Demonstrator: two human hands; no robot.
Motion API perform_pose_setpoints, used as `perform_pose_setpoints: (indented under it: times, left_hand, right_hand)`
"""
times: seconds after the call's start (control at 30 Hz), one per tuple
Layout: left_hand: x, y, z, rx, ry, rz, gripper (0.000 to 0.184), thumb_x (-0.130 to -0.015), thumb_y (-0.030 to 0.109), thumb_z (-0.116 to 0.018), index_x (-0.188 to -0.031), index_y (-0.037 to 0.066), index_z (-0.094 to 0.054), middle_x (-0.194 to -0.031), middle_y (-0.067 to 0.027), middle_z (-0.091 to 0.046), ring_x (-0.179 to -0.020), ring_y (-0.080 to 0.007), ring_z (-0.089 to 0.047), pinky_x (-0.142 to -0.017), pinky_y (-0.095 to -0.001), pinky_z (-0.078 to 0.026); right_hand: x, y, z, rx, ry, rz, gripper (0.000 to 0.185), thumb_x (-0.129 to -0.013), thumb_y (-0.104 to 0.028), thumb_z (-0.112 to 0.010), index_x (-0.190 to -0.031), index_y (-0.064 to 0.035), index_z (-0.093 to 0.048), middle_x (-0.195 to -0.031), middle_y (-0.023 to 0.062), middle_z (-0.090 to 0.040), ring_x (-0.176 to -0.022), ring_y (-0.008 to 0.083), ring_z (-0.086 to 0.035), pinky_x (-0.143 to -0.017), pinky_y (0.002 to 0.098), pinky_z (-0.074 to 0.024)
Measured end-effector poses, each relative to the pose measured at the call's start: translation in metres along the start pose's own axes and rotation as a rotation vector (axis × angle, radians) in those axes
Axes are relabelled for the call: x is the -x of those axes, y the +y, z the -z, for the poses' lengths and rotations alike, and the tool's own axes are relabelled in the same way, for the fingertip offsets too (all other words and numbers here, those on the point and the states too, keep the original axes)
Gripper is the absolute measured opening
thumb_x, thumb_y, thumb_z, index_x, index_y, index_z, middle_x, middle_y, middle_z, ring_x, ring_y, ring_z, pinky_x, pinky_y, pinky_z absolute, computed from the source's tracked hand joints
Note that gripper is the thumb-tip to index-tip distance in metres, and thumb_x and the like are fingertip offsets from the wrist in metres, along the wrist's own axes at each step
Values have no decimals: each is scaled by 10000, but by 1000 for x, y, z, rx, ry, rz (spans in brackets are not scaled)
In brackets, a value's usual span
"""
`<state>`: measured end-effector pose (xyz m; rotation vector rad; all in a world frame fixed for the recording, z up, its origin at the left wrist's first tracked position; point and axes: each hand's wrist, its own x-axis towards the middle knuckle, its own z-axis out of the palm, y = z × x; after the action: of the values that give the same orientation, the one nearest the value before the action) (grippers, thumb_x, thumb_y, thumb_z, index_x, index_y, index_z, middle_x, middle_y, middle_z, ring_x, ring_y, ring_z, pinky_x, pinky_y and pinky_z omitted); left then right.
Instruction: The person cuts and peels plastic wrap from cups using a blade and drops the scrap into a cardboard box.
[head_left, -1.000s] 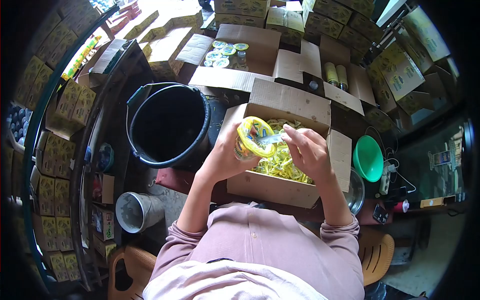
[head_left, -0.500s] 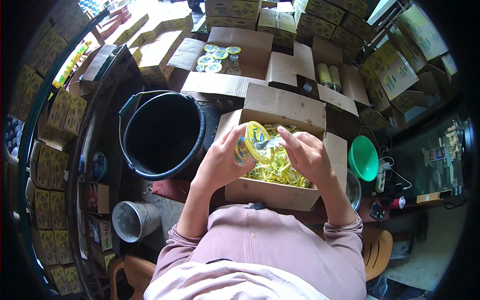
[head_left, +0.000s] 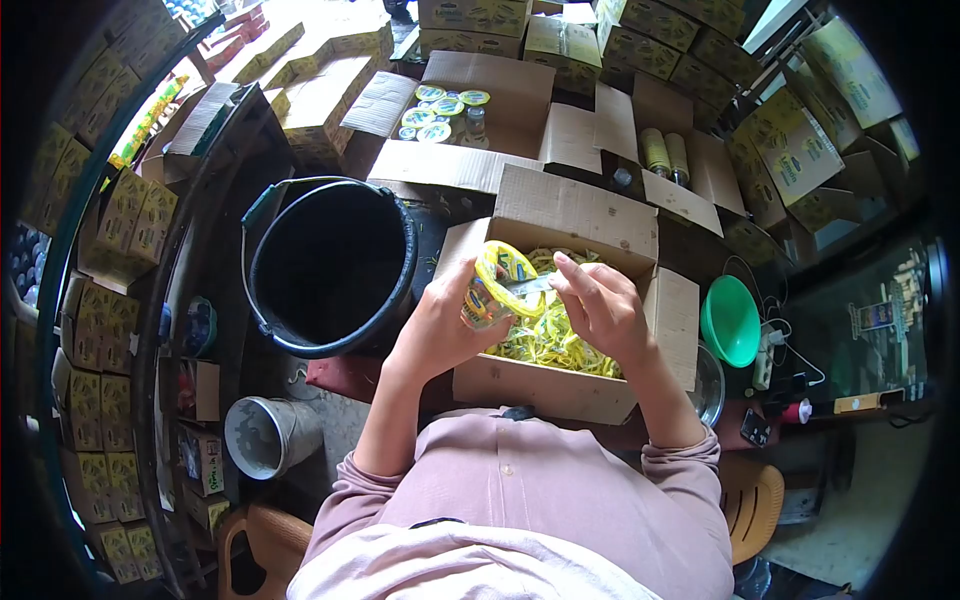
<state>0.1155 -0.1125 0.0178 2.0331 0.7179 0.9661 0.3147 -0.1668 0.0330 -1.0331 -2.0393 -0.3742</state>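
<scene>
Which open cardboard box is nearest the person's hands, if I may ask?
The front box, holding yellow strips; the other open boxes stand farther away.

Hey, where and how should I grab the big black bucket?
Probably best by the teal part of the handle, coming from above on your left, with fingers curled under. The handle loops out beyond the rim on that side of the bucket, leaving its middle exposed. Your left hand seems nearer, but it's holding the tub.
</scene>
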Motion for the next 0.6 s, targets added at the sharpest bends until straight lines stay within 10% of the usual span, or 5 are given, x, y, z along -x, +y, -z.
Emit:
perform_pose_setpoints:
  times: [0.6]
  left_hand:
    - [3, 7, -1, -21, 7, 9, 613, -616, 125, -692, -1150, 24, -408, -937, -202, -569, -801, -346, -593, -676, -359, -490]
  right_hand:
    - [-2, -4, 8, -7, -14, 34, 487, -664, 54, -586, -1142, 19, -495, -674, 79, -574, -599, 182, -569, -525, 301, -481]
